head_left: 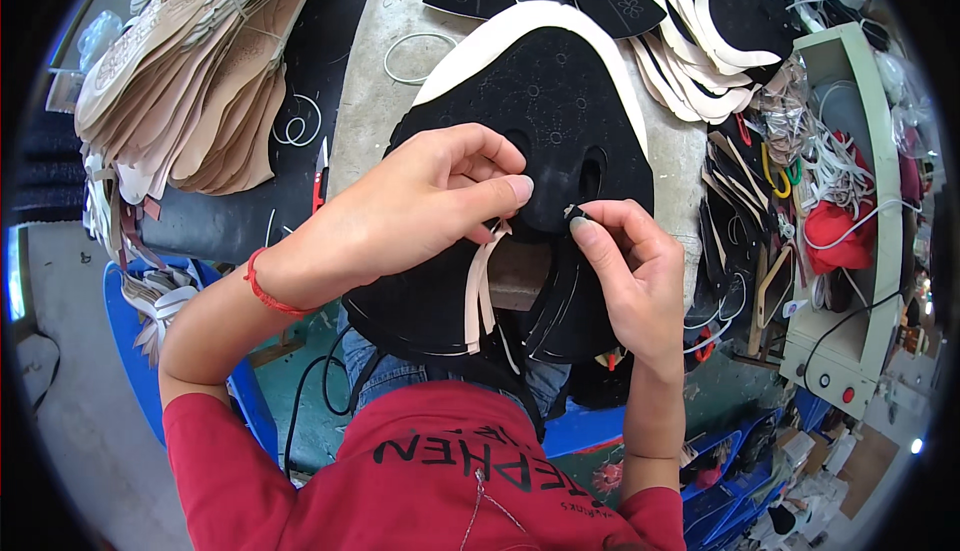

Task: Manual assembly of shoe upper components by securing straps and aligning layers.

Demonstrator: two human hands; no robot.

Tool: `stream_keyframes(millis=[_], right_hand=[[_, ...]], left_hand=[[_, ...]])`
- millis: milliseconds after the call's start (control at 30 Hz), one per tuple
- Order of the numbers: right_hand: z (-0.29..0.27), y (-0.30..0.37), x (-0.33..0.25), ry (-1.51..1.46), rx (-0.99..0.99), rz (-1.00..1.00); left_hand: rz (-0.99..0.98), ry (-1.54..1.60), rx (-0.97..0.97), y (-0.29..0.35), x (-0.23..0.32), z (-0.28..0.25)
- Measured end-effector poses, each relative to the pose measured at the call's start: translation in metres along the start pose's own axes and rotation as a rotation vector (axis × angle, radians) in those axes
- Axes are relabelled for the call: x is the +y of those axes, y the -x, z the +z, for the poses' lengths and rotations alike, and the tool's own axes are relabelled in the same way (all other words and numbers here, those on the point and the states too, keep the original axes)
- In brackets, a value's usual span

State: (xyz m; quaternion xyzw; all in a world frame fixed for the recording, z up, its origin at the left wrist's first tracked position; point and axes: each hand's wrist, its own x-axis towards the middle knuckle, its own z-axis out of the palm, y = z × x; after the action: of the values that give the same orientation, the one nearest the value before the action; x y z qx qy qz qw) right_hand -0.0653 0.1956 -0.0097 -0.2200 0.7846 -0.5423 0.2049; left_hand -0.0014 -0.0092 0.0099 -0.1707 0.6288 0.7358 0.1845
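Observation:
A black shoe upper piece (545,101), dotted with a stitched or punched pattern and edged in white at its far end, lies flat before me. It has an oval slot and a deep notch at its near side. Over its left part my left hand (425,201) is closed, thumb and fingers curled together. Narrow beige strips (480,291) hang from beneath its fingers, which seem to grip their upper ends. My right hand (632,271) pinches a small black piece (573,214) between thumb and index finger, close to the notch's upper right corner; fingertips partly hide it.
A grey board (375,81) lies under the work. Tied beige cut pieces (200,71) are stacked far left, near red-handled snips (320,176). White-edged black pieces (700,41) lie far right. A pale machine housing (850,221) stands right, beside bundled laces and strips.

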Motion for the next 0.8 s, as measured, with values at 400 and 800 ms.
stream_keyframes(millis=[400,800], right_hand=[[0.0,0.004,0.002,0.046,-0.009,-0.119],[0.017,0.023,-0.021,-0.302,-0.052,0.148]], left_hand=[[0.371,-0.078,0.3,-0.009,-0.022,0.028],[0.188,0.14,0.099,0.018,-0.029,0.025]])
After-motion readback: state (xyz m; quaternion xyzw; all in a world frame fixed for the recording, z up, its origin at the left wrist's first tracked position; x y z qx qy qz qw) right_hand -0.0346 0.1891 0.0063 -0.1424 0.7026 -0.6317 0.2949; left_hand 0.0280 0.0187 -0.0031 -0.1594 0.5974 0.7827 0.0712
